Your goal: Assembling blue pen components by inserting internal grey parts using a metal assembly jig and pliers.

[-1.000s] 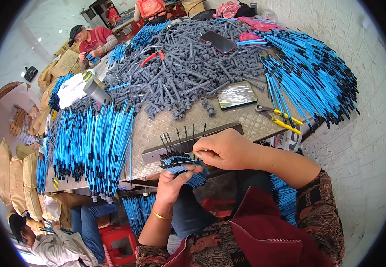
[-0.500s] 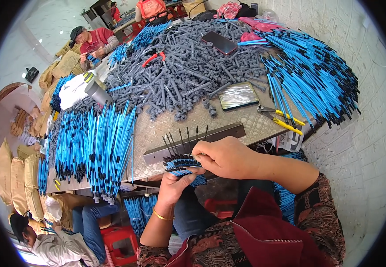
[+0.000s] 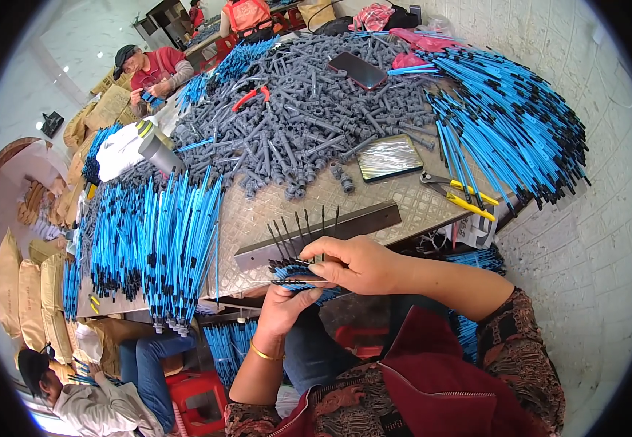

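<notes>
My left hand is closed around a bundle of thin blue rods with black ends, held over the table's near edge. Its thumb lies along the bundle's near side. My right hand presses its thumb and bent index finger together at the bundle's right side; what is between the fingertips is hidden. A thin straight line, apparently a metal wire, crosses the bundle below those fingers. Just beyond, several thin black stems stand upright in front of a dark metal bar.
A big heap of grey plastic parts covers the table's middle. Blue rods are piled at left and right. A tin of thin metal wires, yellow-handled pliers and a phone lie there. Two people work at the left.
My right hand has shifted slightly left and down, its index finger now reaching over the bundle. The thin line across the bundle now lies lower and flatter. My left hand stays nearly still.
</notes>
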A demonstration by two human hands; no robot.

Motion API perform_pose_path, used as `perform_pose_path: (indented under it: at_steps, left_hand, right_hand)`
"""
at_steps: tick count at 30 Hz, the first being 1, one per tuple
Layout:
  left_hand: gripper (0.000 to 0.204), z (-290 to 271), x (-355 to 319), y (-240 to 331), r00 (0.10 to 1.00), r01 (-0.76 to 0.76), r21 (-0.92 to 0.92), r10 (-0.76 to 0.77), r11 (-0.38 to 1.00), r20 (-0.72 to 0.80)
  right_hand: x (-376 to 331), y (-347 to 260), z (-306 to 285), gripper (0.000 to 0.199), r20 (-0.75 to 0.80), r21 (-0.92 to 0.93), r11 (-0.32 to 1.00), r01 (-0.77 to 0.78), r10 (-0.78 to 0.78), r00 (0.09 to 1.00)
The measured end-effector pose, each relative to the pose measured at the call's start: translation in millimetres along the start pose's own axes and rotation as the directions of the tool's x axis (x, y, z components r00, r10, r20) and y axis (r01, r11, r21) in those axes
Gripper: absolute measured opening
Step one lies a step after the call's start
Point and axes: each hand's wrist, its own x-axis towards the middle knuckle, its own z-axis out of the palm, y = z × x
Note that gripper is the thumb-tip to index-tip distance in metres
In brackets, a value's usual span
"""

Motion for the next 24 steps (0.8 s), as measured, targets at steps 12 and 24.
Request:
perform_pose_path:
  at_steps: [12,24]
  left_hand:
    - [0.022,-3,2,1,0.998,-0.018,0.049,0.015,0.999,0.065]
    - [0.019,-5,0,-3,1.000,-0.005,0.040,0.004,0.999,0.020]
  right_hand:
    - [2,-19,-18,0.028,0.101,-0.241,0.970,0.035,-0.011,0.995]
    - [3,0,4,0.028,-0.004,0.039,0.998,0.042,-0.042,0.999]
